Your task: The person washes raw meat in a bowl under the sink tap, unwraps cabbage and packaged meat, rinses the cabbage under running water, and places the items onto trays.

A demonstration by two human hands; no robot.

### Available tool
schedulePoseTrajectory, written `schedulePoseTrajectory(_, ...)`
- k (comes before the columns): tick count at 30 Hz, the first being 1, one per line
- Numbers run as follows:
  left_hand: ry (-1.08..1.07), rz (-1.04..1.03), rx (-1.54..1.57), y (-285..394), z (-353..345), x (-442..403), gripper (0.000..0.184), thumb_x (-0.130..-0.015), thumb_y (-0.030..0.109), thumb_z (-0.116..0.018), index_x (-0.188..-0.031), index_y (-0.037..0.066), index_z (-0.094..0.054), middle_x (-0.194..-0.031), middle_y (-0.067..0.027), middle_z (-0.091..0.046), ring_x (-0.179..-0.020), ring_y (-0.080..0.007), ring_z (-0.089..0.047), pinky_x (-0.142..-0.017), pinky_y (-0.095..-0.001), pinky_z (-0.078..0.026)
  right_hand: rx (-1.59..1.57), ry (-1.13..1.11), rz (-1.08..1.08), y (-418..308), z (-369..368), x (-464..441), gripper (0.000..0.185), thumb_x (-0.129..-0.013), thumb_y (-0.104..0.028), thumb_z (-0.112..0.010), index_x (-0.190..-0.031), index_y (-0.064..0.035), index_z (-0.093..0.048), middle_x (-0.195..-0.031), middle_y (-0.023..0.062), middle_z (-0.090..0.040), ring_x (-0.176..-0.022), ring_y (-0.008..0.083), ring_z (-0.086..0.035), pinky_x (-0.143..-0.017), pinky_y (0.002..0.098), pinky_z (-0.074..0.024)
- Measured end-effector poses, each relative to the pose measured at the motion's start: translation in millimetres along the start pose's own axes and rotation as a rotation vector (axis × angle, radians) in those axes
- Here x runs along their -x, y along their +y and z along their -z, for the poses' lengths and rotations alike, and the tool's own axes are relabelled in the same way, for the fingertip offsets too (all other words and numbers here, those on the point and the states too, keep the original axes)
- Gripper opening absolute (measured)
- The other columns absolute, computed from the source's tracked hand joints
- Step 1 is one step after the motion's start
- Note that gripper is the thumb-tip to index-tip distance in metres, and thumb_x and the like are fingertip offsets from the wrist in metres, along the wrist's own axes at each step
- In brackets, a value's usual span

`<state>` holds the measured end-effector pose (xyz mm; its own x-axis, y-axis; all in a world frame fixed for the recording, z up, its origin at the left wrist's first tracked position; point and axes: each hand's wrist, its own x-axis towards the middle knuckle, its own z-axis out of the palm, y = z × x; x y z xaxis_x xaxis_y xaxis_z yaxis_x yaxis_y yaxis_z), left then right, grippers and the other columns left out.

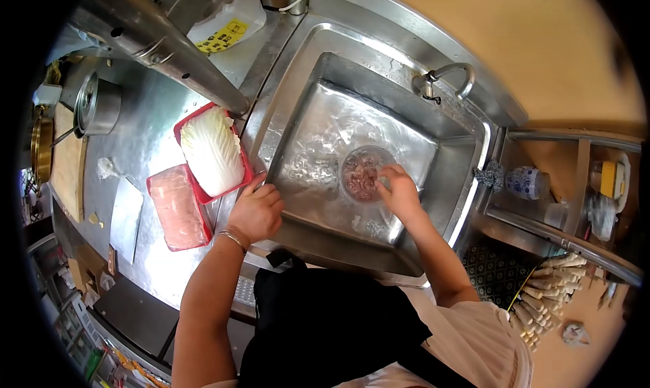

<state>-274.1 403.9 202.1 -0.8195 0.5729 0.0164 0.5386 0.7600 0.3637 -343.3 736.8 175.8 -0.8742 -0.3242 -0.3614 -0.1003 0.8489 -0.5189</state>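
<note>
In the deep steel sink [325, 127] stands a round, clear bowl [345, 188] holding small reddish-brown pieces that look like meat in liquid. My right hand [401, 193] is at the bowl's right side, thumb and fingers closed at its rim; the fingertips are partly hidden. My left hand [257, 210] lies on the sink's near left edge, fingers curled together over it, close to the corner of a red tray [248, 166]. That tray carries a napa cabbage half [211, 151]. Beside it is a second red tray with wrapped pale pink meat [177, 208].
A curved faucet [447, 76] rises behind the sink. On the left counter are a flat metal cleaver-like blade [126, 219], a lidded pot [101, 107] and a wooden board [70, 164]. A thick steel pipe [176, 56] crosses above. A blue-white jar [527, 183] sits on the right shelf.
</note>
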Motion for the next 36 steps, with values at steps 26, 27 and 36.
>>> schedulePoseTrajectory(26, -0.021, 0.003, -0.013, -0.2, 1.6, -0.8, 0.013, -0.064, 0.019, -0.061, -0.072, 0.009, -0.058, -0.08, -0.0036, -0.055, -0.097, -0.0191, -0.052, -0.106, -0.0439, -0.026, -0.852, -0.043, -0.154, 36.5, -68.4, -50.0, 0.015, -0.087, -0.003, -0.054, -0.101, -0.0022, -0.059, -0.086, 0.0048, -0.062, -0.07, 0.009, -0.057, -0.056, 0.0239, -0.0463)
schedulePoseTrajectory(27, -0.016, 0.0, -0.02, 0.2, 1.3, -0.7, 0.013, -0.064, 0.018, -0.061, -0.072, 0.009, -0.058, -0.08, -0.0034, -0.055, -0.097, -0.0191, -0.052, -0.106, -0.044, -0.026, -0.892, -0.134, -0.283, 31.3, -54.1, -44.5, 0.014, -0.087, -0.003, -0.054, -0.1, -0.002, -0.059, -0.087, 0.0041, -0.062, -0.072, 0.0089, -0.057, -0.06, 0.0236, -0.0471)
schedulePoseTrajectory(36, -0.025, -0.003, -0.03, -0.5, 0.3, -0.8, 0.013, -0.063, 0.019, -0.061, -0.072, 0.01, -0.058, -0.08, -0.0032, -0.054, -0.096, -0.0189, -0.051, -0.106, -0.0438, -0.026, -0.18, -0.095, 0.023, 26.7, -40.2, -35.3, 0.048, -0.072, -0.018, -0.071, -0.116, -0.0065, -0.055, -0.113, 0.0162, -0.053, -0.089, 0.0271, -0.06, -0.079, 0.0305, -0.0488)
